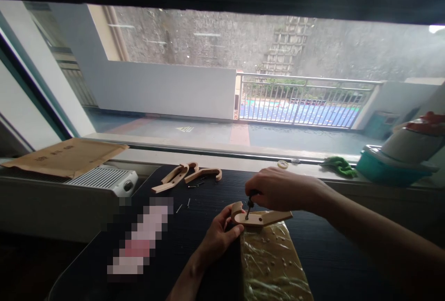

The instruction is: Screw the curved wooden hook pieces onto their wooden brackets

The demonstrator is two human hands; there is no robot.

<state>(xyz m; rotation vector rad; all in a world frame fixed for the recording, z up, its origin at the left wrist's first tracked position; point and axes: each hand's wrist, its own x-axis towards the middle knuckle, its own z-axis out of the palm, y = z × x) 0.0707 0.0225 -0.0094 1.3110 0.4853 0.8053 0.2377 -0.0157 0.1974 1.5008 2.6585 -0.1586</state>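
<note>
A pale wooden hook (pixel 276 218) with a curled end lies across the far end of a block wrapped in shiny film (pixel 273 259). My left hand (pixel 219 233) grips the hook near its curl, thumb in front and fingers behind. Above it, my right hand (pixel 270 188) is closed around a screwdriver (pixel 249 208), most of its handle hidden in the fist. The screwdriver stands nearly upright, its tip at a hole in the hook. Whether a screw sits under the tip is too small to tell. A second dark hole shows farther right along the hook.
More wooden hooks (pixel 174 178) lie at the far side of the black table (pixel 205 199), with loose screws (pixel 188 202) nearby. At left, a brown envelope (pixel 69 155) rests on a white heater (pixel 114 180). A tape roll (pixel 282 164), green cloth (pixel 340 165) and teal basin (pixel 385 169) line the sill.
</note>
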